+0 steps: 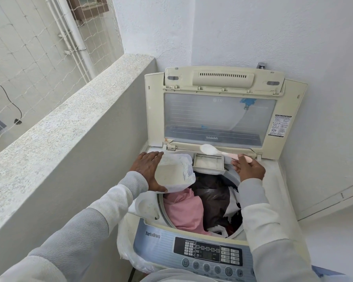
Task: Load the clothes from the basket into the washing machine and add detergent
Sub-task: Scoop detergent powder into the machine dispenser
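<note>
The top-loading washing machine (273, 180) stands with its lid (218, 117) raised. Inside the drum lie clothes (210, 198): a pink garment, dark pieces and a black-and-white one. My left hand (149, 169) grips a clear tub of white detergent powder (176, 173) over the drum's left rim. My right hand (248, 167) holds a pale pink spoon (216, 151) heaped with powder, just above the pulled-out detergent drawer (209, 162) at the back of the opening. The basket is out of sight.
A low parapet wall (69, 127) runs along the left, close to the machine. White walls close in behind and to the right. The control panel (208, 251) faces me at the front. A white plastic bag (128, 251) hangs at the machine's front left corner.
</note>
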